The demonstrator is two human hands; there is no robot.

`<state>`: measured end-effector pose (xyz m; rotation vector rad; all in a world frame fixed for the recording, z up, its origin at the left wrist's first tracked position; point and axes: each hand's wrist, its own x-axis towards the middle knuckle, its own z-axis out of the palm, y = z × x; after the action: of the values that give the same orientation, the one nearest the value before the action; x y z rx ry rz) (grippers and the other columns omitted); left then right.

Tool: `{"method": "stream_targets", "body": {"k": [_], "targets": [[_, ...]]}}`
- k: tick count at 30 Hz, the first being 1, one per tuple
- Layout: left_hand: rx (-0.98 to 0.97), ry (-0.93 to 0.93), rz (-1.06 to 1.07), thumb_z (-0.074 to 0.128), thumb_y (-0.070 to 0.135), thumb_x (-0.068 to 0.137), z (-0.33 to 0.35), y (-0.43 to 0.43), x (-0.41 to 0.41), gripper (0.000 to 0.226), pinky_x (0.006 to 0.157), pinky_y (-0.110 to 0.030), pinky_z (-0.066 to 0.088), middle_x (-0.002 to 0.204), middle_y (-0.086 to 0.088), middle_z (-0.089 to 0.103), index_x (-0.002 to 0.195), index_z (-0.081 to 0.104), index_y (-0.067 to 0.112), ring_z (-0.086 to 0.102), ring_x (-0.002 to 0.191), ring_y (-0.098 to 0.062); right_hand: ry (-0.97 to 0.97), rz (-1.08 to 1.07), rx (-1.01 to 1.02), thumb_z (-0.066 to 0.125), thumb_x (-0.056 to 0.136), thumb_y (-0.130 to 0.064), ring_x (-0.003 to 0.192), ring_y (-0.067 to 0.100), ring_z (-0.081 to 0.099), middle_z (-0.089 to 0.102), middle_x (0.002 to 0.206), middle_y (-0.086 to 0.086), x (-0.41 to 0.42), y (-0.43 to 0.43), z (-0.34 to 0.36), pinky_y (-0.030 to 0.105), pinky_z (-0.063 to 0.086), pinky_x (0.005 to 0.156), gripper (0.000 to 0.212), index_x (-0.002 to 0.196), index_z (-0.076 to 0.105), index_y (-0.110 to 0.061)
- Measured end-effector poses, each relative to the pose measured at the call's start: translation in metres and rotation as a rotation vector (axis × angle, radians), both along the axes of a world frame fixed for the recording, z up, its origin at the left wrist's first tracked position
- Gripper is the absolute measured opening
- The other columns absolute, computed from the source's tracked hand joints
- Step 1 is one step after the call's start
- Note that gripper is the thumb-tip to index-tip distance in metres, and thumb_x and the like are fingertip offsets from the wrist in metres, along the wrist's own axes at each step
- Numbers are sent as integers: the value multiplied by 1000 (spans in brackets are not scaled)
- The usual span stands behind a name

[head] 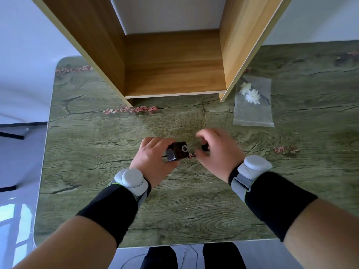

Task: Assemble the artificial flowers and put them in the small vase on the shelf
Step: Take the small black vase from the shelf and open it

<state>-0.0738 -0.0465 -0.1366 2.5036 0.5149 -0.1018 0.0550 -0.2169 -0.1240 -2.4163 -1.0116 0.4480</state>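
A small dark vase (177, 151), square-sided with a round pale-rimmed mouth, is held in the left hand (153, 158), whose fingers are wrapped around its far and left sides while the thumb is pressed at its near edge. The vase is tilted so that its mouth is turned up and toward the right hand (215, 150).

The right hand is seen just beside the vase, its fingers curled and blurred by motion. A small dark piece (205, 147) appears to be pinched between its thumb and fingers, though the blur leaves this uncertain. A thin stem with pink bits (192, 155) is seen between the two hands, touching or nearly touching the vase; which hand carries it cannot be told.

Grey sensor bands (132, 180) over black sleeves are worn on both wrists.

Beyond the right hand and further to the right, a clear plastic bag (253, 105) is laid flat on the green wood-grain table (184, 210), with white flower heads (250, 95) and dark stems enclosed in it. Directly beyond both hands, a wooden shelf (172, 74) is stood on the table, its lower compartment facing the person. Pink blossom prints (130, 109) are scattered over the table surface between the hands and the shelf.
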Motion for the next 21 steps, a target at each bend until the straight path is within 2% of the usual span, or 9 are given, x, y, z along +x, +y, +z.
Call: {"method": "stream_targets", "body": {"k": [3,7,12,19,21], "targets": [[28,-46,-21,81,34,71,3,-1,-1,54,95,-34,42,109,4,66,120,62,24,51,110,-28,68,112,64,65,84,-23,76,13,56,63,92,-3,-8,12,16,31,51,66,24,107,65,-18],[51,-76,-40,81,34,71,9,-1,-2,51,93,-34,43,108,4,66,118,63,25,51,108,-29,47,147,42,65,83,-20,73,14,53,62,91,-1,-13,18,25,30,48,64,19,102,66,-16],[70,-88,-76,83,35,69,13,-1,-4,53,93,-36,45,106,4,66,117,64,25,52,107,-29,16,214,-2,63,83,-19,73,22,56,61,88,4,-14,19,33,38,51,64,15,96,65,-12],[86,-127,-65,86,29,65,15,0,-9,51,93,-34,44,102,2,69,112,67,21,55,103,-30,-76,282,-83,58,87,-28,73,29,54,58,86,10,-22,25,40,38,47,60,24,96,61,-6],[76,-125,-62,84,28,65,15,0,-10,50,93,-33,42,102,2,69,112,68,20,55,103,-30,-83,291,-92,58,87,-28,75,28,51,57,87,10,-23,27,40,34,41,61,25,96,60,-5]]}}
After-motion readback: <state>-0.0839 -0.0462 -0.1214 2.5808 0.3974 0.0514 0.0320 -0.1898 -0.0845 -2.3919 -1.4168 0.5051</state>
